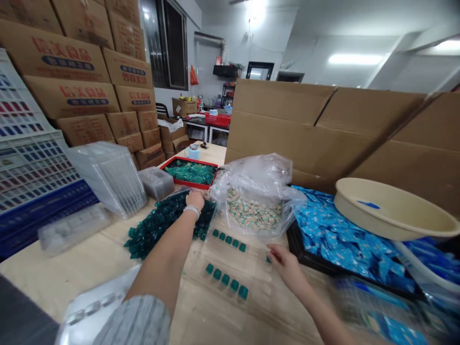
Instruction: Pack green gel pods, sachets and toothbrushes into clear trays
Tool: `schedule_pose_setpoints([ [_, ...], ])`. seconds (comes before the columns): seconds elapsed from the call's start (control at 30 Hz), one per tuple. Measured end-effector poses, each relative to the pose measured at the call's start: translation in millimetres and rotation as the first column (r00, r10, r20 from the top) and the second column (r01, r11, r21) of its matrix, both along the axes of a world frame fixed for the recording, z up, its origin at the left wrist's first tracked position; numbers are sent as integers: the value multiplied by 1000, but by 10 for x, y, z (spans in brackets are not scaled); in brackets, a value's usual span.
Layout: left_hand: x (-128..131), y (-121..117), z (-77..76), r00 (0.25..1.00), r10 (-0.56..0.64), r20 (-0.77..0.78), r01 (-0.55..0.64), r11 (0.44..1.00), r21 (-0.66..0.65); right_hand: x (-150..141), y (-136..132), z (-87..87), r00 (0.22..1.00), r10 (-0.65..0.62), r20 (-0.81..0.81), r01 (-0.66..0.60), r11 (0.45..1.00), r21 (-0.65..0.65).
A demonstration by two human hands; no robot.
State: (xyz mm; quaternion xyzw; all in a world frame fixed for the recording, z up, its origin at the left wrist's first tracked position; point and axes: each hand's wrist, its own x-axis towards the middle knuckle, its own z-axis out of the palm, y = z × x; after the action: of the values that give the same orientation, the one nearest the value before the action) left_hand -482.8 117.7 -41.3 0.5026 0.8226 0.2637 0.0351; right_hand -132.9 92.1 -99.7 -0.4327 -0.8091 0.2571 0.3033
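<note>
A heap of dark green, glossy jelly-like cubes (pixel 161 223) lies on the table. At its far side my left hand (pixel 195 199) reaches down, fingertips hidden by the hand itself. Two rows of these cubes stand in a clear plastic tray (pixel 230 261), several to a row. Off the right end of the rows, my right hand (pixel 285 266) is closed, thumb and fingers pinched on a single green cube (pixel 268 259). Just beyond the tray sits a clear plastic bag (pixel 257 206) full of small cream, green and orange pieces.
A red-rimmed tray (pixel 189 183) of green bits stands behind the heap. Clear plastic trays (pixel 111 177) are stacked at left, beside crates (pixel 28 124) and cartons. On the right are blue packets (pixel 330 230) in a black tray, under a cream basin (pixel 391 211). A cardboard wall (pixel 287 124) rises behind.
</note>
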Motion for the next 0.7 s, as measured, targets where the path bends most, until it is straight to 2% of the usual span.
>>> schedule_pose_setpoints([
  [0.1, -8, 56, -93, 1000, 6, 16, -6, 1000, -7, 6, -107, 24, 1000, 15, -17, -15, 1000, 6],
  [0.17, -7, 9, -88, 999, -16, 31, 16, 1000, 15, -11, -159, 41, 1000, 5, -29, -5, 1000, 1],
  [0.27, 96, -177, -6, 993, -91, 74, 88, 995, 49, -215, -216, 174, 995, -11, -100, 10, 1000, -12],
  [0.33, 299, -376, 36, 966, -202, 164, 194, 979, 62, -456, -244, 337, 985, 34, -171, -33, 999, 7],
  [0.37, 441, -496, 38, 926, -287, 244, 276, 958, 78, -575, -256, 421, 976, 73, -203, -69, 997, 26],
  [0.43, 771, -766, -11, 784, -451, 426, 423, 891, 163, -742, -294, 546, 959, 140, -248, -133, 990, 42],
  [0.5, 1107, -1049, -125, 647, -522, 556, 469, 847, 249, -750, -387, 571, 951, 190, -243, -200, 980, -19],
  [0.6, 1534, -1407, -351, 564, -512, 648, 490, 839, 237, -480, -679, 458, 965, 195, -178, -228, 955, -188],
  [0.7, 1848, -1604, -499, 467, -536, 704, 609, 772, 183, -96, -1006, 318, 974, 174, -147, -210, 937, -278],
])
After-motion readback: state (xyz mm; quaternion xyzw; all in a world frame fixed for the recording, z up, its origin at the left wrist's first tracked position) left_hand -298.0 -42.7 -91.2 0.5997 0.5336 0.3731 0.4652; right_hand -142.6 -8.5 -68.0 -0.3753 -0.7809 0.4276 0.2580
